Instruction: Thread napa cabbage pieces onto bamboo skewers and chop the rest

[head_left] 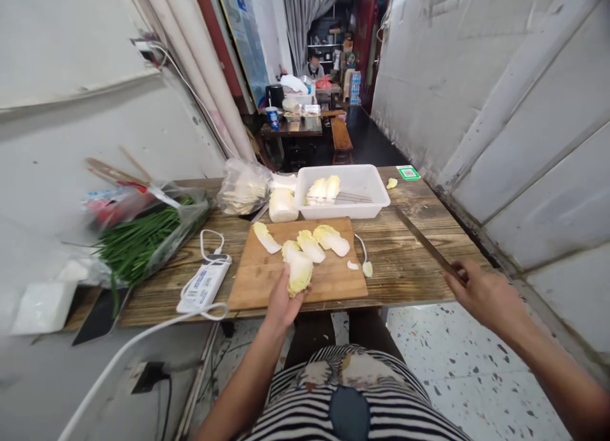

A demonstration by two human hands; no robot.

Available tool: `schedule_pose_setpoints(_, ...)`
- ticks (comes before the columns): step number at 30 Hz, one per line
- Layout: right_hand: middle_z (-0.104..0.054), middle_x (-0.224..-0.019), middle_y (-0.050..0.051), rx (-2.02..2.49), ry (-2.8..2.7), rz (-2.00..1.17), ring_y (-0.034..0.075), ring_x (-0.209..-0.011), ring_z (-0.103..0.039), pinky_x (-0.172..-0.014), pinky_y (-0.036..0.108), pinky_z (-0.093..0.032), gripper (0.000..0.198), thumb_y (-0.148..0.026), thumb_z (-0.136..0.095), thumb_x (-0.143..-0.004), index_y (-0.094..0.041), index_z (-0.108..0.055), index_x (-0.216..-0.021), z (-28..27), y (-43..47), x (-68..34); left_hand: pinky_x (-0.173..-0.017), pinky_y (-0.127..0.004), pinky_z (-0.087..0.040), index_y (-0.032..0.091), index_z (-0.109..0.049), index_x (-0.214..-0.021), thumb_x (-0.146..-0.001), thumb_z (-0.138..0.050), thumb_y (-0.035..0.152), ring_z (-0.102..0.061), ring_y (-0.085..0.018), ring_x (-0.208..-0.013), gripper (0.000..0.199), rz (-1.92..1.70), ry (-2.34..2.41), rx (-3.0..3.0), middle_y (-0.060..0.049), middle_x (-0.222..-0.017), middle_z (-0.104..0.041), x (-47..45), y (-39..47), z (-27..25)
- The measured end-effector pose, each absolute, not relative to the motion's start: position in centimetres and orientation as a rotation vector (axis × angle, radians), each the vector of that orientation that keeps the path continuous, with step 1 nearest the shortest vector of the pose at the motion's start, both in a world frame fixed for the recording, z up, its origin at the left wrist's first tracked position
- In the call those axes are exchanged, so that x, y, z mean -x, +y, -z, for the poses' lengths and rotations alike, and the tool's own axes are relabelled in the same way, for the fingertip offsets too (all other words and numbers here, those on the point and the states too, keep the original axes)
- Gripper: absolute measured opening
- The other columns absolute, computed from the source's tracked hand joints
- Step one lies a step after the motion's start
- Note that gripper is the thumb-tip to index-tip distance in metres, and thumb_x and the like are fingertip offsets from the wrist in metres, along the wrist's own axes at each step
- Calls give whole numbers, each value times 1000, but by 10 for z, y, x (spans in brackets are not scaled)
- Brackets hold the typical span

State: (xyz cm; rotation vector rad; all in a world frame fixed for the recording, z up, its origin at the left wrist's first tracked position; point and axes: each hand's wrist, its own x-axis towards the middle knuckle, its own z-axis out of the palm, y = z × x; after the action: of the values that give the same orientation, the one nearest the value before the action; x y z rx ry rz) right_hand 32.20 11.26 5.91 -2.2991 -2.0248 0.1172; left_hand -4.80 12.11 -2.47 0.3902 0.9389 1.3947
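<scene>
My left hand is closed around a small yellow-white napa cabbage piece over the front of the wooden cutting board. Several loose cabbage leaves lie on the board behind it, and a small white scrap rests near the board's right side. Off to the right, my right hand grips the handle of a long knife. Its blade points away from me over the tabletop, apart from the board. Fingers of my right hand partly hide the handle.
Behind the board stands a white plastic tub with cabbage and thin skewers. Left of it are a cut cabbage and a plastic bag. A power strip, bagged green chives and a phone line the left. A person sits far back.
</scene>
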Motion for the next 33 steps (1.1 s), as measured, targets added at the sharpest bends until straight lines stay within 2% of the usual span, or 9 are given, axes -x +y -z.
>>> schedule_pose_setpoints(5, -66, -81, 18, 2515, -1790, 68, 35, -71, -63, -53, 38, -42, 57, -56, -43, -83, -11, -49, -117, -16, 162, -350, -55, -25, -48, 14, -59, -104, -86, -52, 41, -63, -18, -70, 34, -1204, 706, -134, -11, -89, -67, 46, 116, 13)
schedule_pose_setpoints(11, -64, -92, 21, 2534, -1733, 111, 34, -78, -64, -60, 40, -45, 60, -59, -42, -85, -9, -46, -118, 15, 194, -356, -53, -25, -47, 17, -60, -97, -83, -55, 42, -63, -18, -69, 30, -1103, 728, -174, -7, -83, -67, 41, 117, 12)
schedule_pose_setpoints(18, -64, -93, 20, 2530, -1642, -62, 34, -86, -62, -68, 44, -47, 57, -56, -49, -84, -7, -50, -114, 23, 221, -352, -55, -28, -48, 13, -61, -99, -76, -61, 53, -63, -19, -71, 46, -1127, 896, -418, -9, -84, -66, 30, 117, 14)
schedule_pose_setpoints(22, -57, -114, 15, 2444, -1548, -238, 31, -109, -52, -90, 54, -39, 45, -41, -59, -83, -12, -52, -116, 9, 223, -345, -72, -31, -49, 15, -59, -108, -72, -64, 55, -62, -21, -86, 54, -1306, 1070, -662, -9, -102, -66, 25, 122, 13)
schedule_pose_setpoints(26, -37, -136, 25, 2057, -1601, -486, 39, -131, -25, -102, 61, -19, 52, -35, -59, -83, -7, -46, -125, -10, 200, -292, -96, -32, -39, 15, -65, -101, -68, -73, 43, -55, -22, -105, 44, -1413, 1267, -936, -7, -107, -65, 25, 127, 8)
schedule_pose_setpoints(27, -37, -137, 24, 1905, -1655, -608, 37, -131, -27, -102, 57, -23, 54, -37, -60, -82, -9, -46, -126, -12, 190, -269, -98, -33, -38, 16, -67, -99, -67, -73, 40, -55, -23, -105, 41, -1410, 1292, -999, -6, -105, -66, 24, 127, 6)
schedule_pose_setpoints(30, -56, -125, 9, 1449, -1736, -1052, 26, -113, -51, -92, 41, -43, 67, -44, -69, -72, -25, -44, -131, -8, 160, -195, -96, -33, -40, 18, -67, -99, -66, -74, 37, -58, -22, -100, 39, -1370, 1307, -1189, -5, -102, -67, 17, 128, 2)
schedule_pose_setpoints(32, -62, -116, 6, 1242, -1678, -1291, 22, -106, -57, -88, 35, -47, 71, -43, -74, -66, -23, -46, -129, 2, 147, -155, -92, -32, -44, 18, -65, -104, -70, -70, 37, -60, -21, -98, 40, -1362, 1382, -1373, -6, -103, -67, 12, 132, 1)
schedule_pose_setpoints(33, -64, -112, 6, 1174, -1631, -1387, 22, -102, -59, -85, 34, -49, 64, -43, -74, -67, -21, -52, -123, 7, 143, -141, -91, -33, -45, 17, -62, -108, -74, -67, 38, -60, -21, -98, 40, -1372, 1448, -1450, -6, -104, -66, 13, 135, 1)
